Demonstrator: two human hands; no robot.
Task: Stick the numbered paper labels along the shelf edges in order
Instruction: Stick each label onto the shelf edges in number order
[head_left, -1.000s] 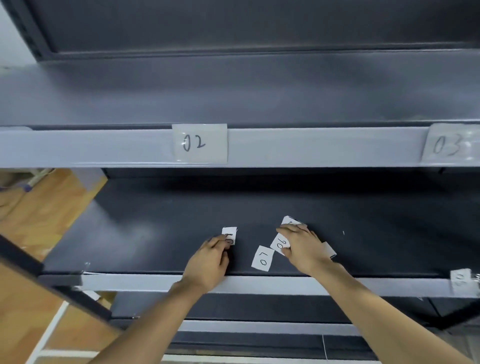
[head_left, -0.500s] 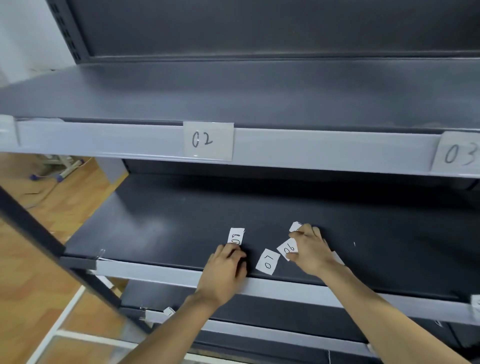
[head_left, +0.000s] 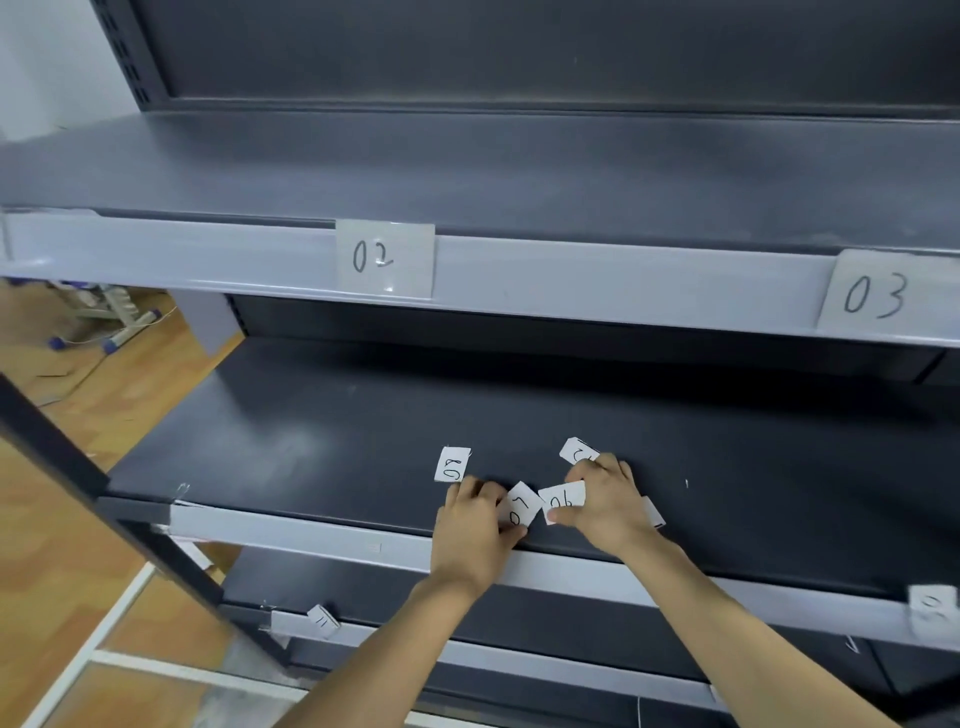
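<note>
White paper labels 02 and 03 are stuck on the upper shelf edge. Loose labels lie on the dark middle shelf: 08, 07, 06, one further back, and one mostly hidden under my right wrist. My left hand pinches the tilted 07 label between thumb and fingers. My right hand grips the 06 label by its right side. The two hands almost touch.
The middle shelf edge carries a blurred label at far right. A label marked 11 hangs on the lower shelf edge. A dark upright post stands at left, with wooden floor beyond.
My left hand has slid right, from the 08 label onto the 07 label. My right hand has turned the 06 label and lifted its edge. The view has shifted left.
</note>
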